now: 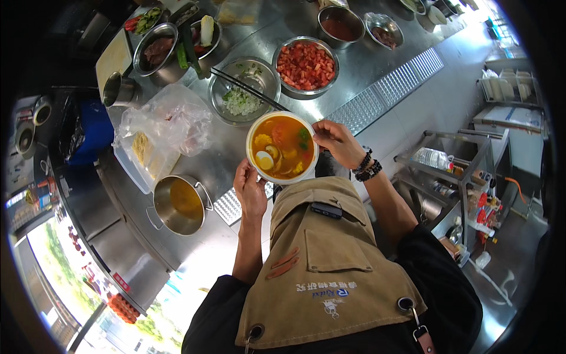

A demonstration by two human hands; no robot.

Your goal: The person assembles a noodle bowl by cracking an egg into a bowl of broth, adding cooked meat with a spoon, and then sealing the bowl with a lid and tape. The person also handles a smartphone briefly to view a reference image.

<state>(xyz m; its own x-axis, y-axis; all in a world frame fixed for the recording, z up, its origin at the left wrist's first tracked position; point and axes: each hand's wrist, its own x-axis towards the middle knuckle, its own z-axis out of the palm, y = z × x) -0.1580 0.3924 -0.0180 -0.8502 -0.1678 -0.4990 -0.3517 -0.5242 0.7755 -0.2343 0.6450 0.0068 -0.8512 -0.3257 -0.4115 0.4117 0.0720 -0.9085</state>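
Observation:
Between both hands I hold a round white-rimmed bowl of orange soup [282,146], level and close to the counter's near edge. In the broth float a halved boiled egg, a tomato piece, yellow chunks and green leaves. My left hand [251,187] grips the rim at the lower left, its fingers partly hidden under the bowl. At the right rim, my right hand [338,143] pinches the edge with its thumb on top. Just beyond the bowl, black chopsticks [244,87] lie across a steel bowl [216,94] with chopped white and green bits in it.
A steel bowl of diced tomatoes [306,66] stands beyond. At left are a plastic bag [177,118], a tub of noodles [141,156] and a pot of yellow liquid [186,200]. Bowls of meat [156,52] and red sauce [339,29] sit farther back. A metal rack [471,159] is at right.

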